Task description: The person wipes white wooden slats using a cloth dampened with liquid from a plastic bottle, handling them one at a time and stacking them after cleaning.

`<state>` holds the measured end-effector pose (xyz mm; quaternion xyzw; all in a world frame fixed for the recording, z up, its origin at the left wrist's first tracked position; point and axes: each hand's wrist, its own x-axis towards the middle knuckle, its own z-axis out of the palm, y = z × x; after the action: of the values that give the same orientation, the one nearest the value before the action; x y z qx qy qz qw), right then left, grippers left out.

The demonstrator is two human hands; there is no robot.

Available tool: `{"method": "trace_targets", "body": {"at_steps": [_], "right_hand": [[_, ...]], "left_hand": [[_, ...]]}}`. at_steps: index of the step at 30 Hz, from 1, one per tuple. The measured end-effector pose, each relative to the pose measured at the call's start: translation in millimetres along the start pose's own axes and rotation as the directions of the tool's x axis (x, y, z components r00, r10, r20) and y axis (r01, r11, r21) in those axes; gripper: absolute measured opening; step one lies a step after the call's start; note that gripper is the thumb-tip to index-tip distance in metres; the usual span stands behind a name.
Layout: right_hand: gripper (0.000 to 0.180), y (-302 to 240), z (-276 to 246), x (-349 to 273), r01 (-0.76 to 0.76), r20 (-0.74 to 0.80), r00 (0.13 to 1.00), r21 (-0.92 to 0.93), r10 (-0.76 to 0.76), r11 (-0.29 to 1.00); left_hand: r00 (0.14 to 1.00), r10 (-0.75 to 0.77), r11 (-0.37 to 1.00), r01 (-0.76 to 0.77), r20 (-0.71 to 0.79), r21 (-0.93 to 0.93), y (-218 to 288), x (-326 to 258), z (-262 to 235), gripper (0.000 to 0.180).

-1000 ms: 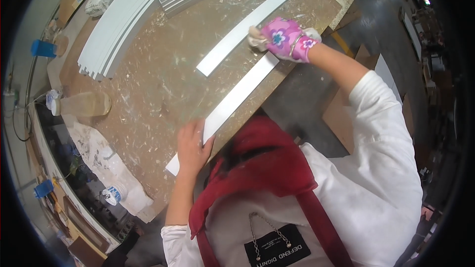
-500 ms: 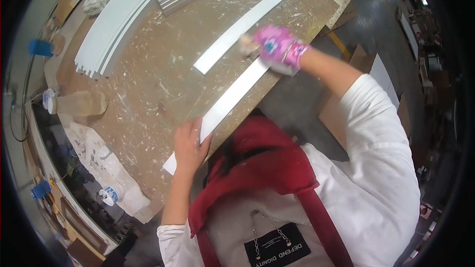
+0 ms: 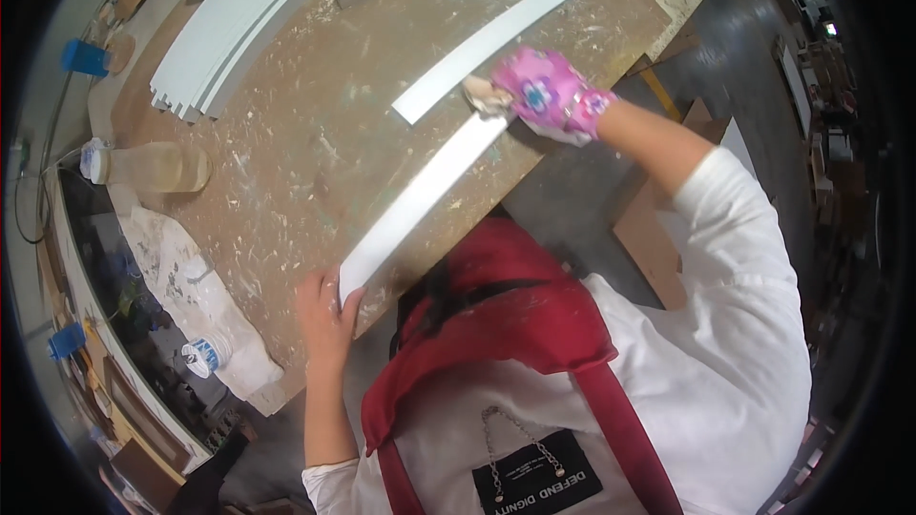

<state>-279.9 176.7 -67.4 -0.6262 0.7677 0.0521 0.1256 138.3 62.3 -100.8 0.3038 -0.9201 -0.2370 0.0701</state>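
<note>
Right now the near white strip (image 3: 420, 203) lies slantwise along the edge of the table (image 3: 286, 200), between the two hands. At its lower end, the bare left hand (image 3: 327, 317) grasps it, thumb on one side and fingers on the other. At its upper end, the right hand (image 3: 542, 95), in a pink flowered glove, covers the tip. It is blurred, so I cannot tell whether its fingers are closed, or whether the pale bundle (image 3: 487, 95) there is cloth or glove. Just beyond lies another strip (image 3: 491, 46). The picture's top edge cuts off the stacked strips (image 3: 239, 14).
</note>
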Motion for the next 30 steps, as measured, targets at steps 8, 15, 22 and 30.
{"method": "trace_targets", "body": {"at_steps": [8,15,22,30], "right_hand": [[0.021,-7.7,-43.0,16.2,-0.263,0.098,0.962,0.07,0.256,0.962],[0.017,-178.5,10.4,45.8,0.248,-0.011,0.966,0.325,-0.258,0.913],[0.016,-43.7,-10.1,10.5,-0.075,-0.266,0.961,-0.008,0.07,0.997],[0.006,-189.6,30.0,38.7,0.393,-0.304,0.906,0.35,-0.294,0.85]], "left_hand": [[0.993,0.075,0.997,-0.074,-0.087,0.017,-2.1,7.7,12.2,0.043],[0.988,0.122,0.992,-0.123,-0.094,-0.003,-5.4,11.0,9.3,0.044],[0.994,0.057,0.998,-0.056,-0.096,0.007,-8.0,3.3,18.9,0.045],[0.986,0.085,0.996,-0.084,-0.143,0.008,-16.2,4.2,25.9,0.049]]}}
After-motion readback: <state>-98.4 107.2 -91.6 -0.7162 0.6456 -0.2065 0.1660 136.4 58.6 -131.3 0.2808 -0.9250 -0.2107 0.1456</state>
